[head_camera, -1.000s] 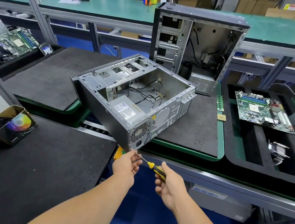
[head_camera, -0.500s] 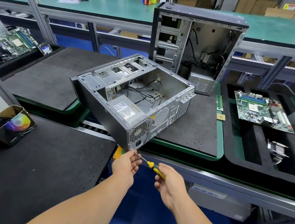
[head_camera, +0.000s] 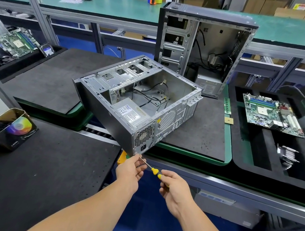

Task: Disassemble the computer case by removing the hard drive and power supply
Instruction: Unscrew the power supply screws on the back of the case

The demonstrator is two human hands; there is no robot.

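Beyond the bench edge [head_camera: 217, 181], hands' grip [head_camera: 174, 189] screwdriver [head_camera: 154, 171] under case [head_camera: 135, 103].

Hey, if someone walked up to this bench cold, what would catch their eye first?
The open case lying on its side in the middle, its corner overhanging the mat edge, power supply still inside. Just below, the right hand grips a yellow screwdriver while the left hand guides its tip to the rear corner. A second case stands upright behind.

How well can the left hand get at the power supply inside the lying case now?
Probably yes: the case lies open-side up, the power supply is uncovered near the left hand, which only pinches the screwdriver shaft.
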